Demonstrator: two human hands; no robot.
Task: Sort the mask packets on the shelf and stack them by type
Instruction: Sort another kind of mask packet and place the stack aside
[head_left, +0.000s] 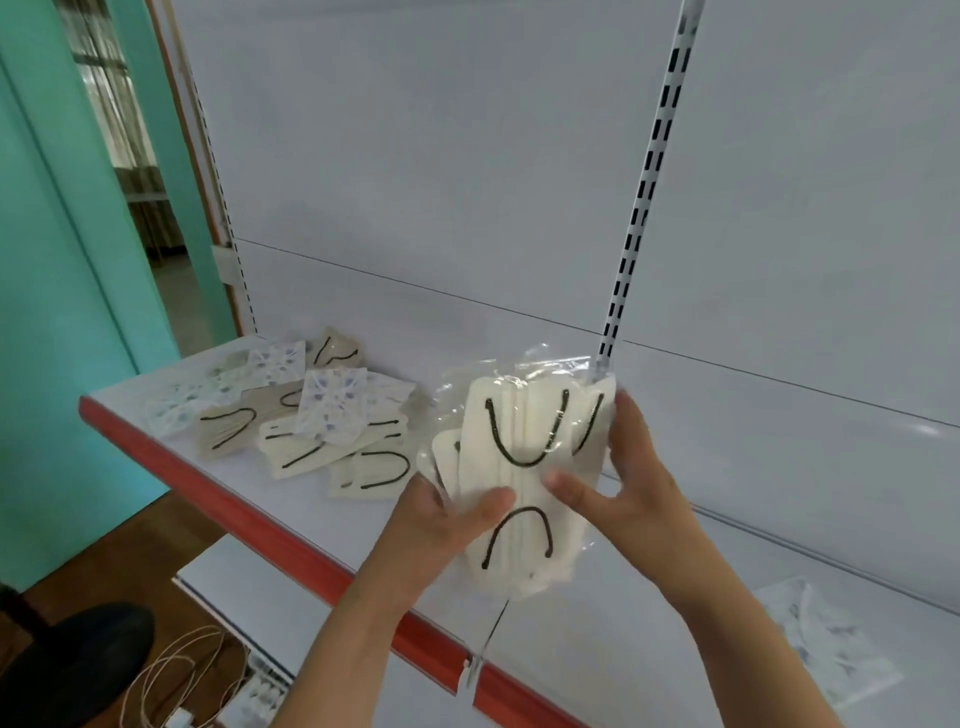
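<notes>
1. Both hands are holding a bunch of cream mask packets (519, 467) up in the air above the white shelf (649, 649), in front of its red front edge (249, 514).
2. The left hand (441, 519) is gripping the lower left side of the bunch, its thumb pressing flat on the front packet and the other fingers (423, 486) curling behind.
3. The right hand (618, 478) is clasping the right side, thumb lying across the front near the middle and the remaining fingers wrapping round the right edge.
4. The held packets are clear plastic sleeves with cream masks inside, each showing black ear loops; they are fanning out slightly, several edges showing behind the front one.
5. On the shelf to the left, a loose pile of packets (311, 421) is lying mixed together: cream ones with black loops and white ones with a blue pattern (332, 405), overlapping at odd angles.
6. At the right end of the shelf, well apart from that pile, blue-patterned packets (826, 644) are lying flat; how many, I cannot tell.
7. A slotted white upright (649, 176) is rising along the shelf's back panel behind the held bunch.
8. Below the shelf, at lower left, a dark round object (72, 660) and a coil of pale cord (182, 670) are sitting on the brown floor.
</notes>
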